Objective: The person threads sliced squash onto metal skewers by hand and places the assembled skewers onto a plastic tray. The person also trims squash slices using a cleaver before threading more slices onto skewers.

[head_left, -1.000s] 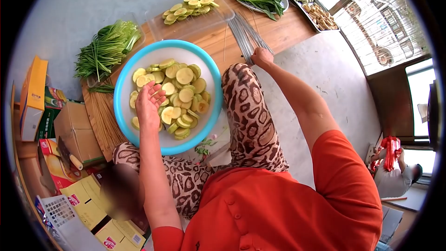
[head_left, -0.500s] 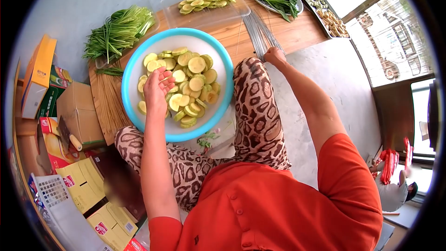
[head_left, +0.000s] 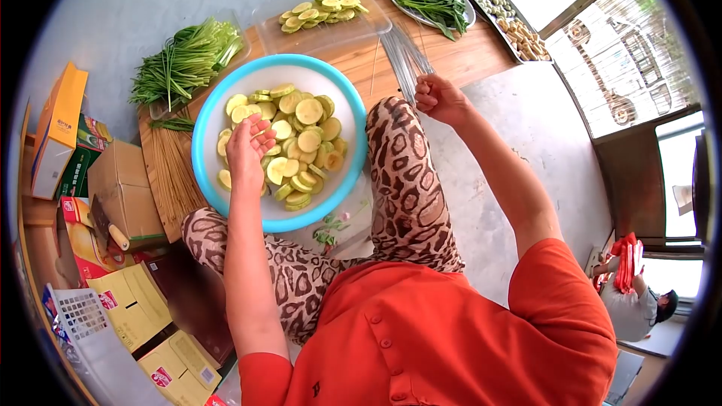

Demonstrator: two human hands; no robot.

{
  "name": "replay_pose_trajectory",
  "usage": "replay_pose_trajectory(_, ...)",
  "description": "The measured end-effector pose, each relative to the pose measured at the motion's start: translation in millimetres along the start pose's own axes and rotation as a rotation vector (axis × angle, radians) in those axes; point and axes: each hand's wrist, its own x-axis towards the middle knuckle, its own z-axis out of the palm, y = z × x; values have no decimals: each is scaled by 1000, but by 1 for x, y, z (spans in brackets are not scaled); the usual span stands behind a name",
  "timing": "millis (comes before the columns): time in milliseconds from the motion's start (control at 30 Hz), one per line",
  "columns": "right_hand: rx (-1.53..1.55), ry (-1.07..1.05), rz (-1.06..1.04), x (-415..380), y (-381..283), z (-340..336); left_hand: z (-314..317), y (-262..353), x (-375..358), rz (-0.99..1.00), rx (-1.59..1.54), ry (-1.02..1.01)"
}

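Observation:
A blue-rimmed white basin [head_left: 353,173] rests in front of me, filled with round green-edged squash slices [head_left: 308,111]. My left hand [head_left: 250,146] is over the slices at the basin's left side, palm up with fingers apart and curled a little; no slice shows in it. My right hand [head_left: 442,98] is closed in a pinch beside the lower end of a bundle of thin metal skewers [head_left: 402,56]. Whatever is between its fingers is too small to make out. Wooden sticks [head_left: 171,173] lie left of the basin.
Behind the basin are green stalks [head_left: 188,60], a clear tray [head_left: 289,39] with more slices, a plate of leafy greens [head_left: 430,0] and a metal tray [head_left: 553,59]. Boxes [head_left: 128,188] and a white basket [head_left: 83,316] stand left. Another person [head_left: 632,308] is at far right.
My right hand has lifted a little off the skewers and turned, its fingers still pinched. My left hand stays over the slices. The whole view has shifted slightly.

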Motion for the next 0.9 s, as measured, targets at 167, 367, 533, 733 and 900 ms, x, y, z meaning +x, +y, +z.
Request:
replay_pose_trajectory(167, -108, -320, -90, -27, -3, 74, 2, 0, 0, 17, 35, -49)
replay_pose_trajectory(367, -585, -352, 53, -31, 67, 155, 3, 0, -1, -53, -142, -292)
replay_pose_trajectory(533, -686, -426, 182, -10, 122, 164, -3, 4, -10, 39, -204, -314)
replay_pose_trajectory(733, -744, -207, -152, 22, 117, 175, -1, 10, -16, -2, -45, -389)
replay_pose_trajectory(900, -596, -258, -144, 49, 107, 173, 8, 0, -25, -141, 278, -620)
